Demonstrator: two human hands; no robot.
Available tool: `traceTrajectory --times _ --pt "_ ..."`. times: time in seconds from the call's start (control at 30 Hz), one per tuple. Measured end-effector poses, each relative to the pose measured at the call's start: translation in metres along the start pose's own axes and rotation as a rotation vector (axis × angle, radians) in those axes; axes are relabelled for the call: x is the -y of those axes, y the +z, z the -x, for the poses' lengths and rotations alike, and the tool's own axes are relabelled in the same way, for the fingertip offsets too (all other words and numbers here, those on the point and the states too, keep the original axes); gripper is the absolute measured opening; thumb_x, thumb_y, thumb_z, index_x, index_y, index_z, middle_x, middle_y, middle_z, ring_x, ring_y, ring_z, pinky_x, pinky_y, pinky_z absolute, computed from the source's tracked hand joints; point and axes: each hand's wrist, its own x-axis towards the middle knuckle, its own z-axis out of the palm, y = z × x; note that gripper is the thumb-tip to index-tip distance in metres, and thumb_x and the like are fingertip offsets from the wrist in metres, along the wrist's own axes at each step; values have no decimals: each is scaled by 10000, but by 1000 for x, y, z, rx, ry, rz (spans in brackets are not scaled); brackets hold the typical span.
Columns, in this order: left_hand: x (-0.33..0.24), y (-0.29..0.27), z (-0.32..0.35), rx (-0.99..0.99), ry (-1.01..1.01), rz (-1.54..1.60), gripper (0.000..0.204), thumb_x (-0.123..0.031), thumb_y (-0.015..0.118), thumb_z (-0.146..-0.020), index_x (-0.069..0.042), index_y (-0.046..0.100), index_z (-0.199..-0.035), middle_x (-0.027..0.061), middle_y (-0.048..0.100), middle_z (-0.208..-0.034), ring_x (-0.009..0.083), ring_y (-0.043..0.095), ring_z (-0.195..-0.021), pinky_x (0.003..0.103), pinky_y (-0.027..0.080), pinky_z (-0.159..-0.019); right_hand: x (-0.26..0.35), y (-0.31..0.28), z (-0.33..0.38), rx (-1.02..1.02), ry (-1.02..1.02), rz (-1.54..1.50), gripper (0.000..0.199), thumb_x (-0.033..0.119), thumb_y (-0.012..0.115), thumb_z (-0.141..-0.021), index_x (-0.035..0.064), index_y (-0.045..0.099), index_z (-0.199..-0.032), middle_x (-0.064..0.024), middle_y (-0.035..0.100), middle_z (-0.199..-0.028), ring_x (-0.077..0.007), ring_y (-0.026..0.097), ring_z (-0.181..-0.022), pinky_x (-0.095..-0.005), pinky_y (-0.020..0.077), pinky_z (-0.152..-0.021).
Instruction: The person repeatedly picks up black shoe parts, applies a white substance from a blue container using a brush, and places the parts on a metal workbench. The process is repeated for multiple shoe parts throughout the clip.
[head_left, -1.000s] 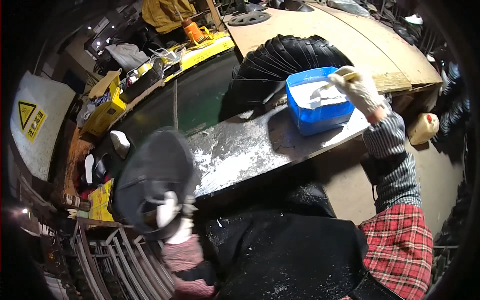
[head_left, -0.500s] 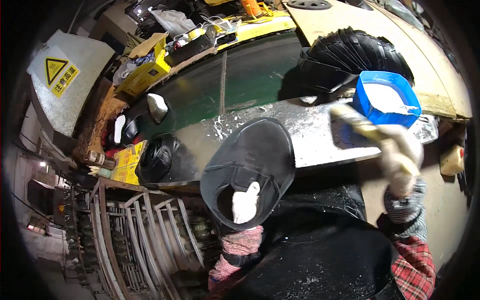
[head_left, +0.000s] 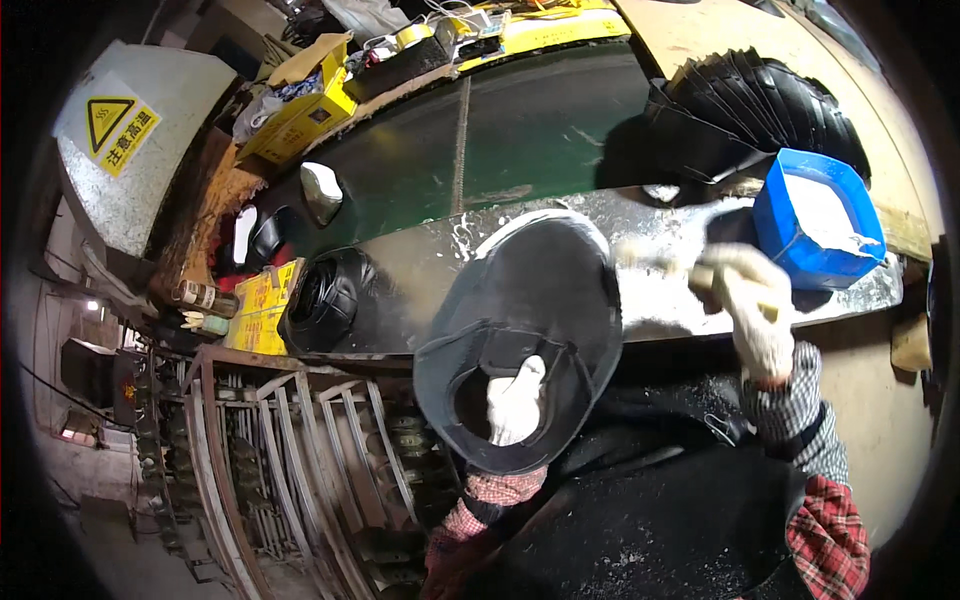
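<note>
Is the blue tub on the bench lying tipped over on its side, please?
No, the blue tub stands upright on the bench, its open top facing up and showing white stuff inside.

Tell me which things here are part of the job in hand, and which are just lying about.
In use:
left hand inside the black shoe upper
right hand holding a brush
blue tub of white paste
metal bench

Lying about:
stack of black pieces
yellow boxes
bottles
warning sign
</note>
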Motion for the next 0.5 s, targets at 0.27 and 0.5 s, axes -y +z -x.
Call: traceTrajectory --times 0.27,0.5 --pt "10 -2 0 39 27 -73 163 -92 570 -972 -20 655 -1091 46 660 -885 170 631 -743 310 509 -657 73 101 -13 760 -638 499 350 307 623 -942 47 713 -1159 -170 671 -748 -316 681 -696 -410 551 -659" --pt "-15 -13 10 97 226 -490 120 -102 587 -946 -37 659 -1016 42 628 -787 178 600 -637 311 476 -573 66 98 23 743 -809 269 327 277 738 -876 38 703 -1097 -109 676 -827 -278 678 -729 -375 555 -661"
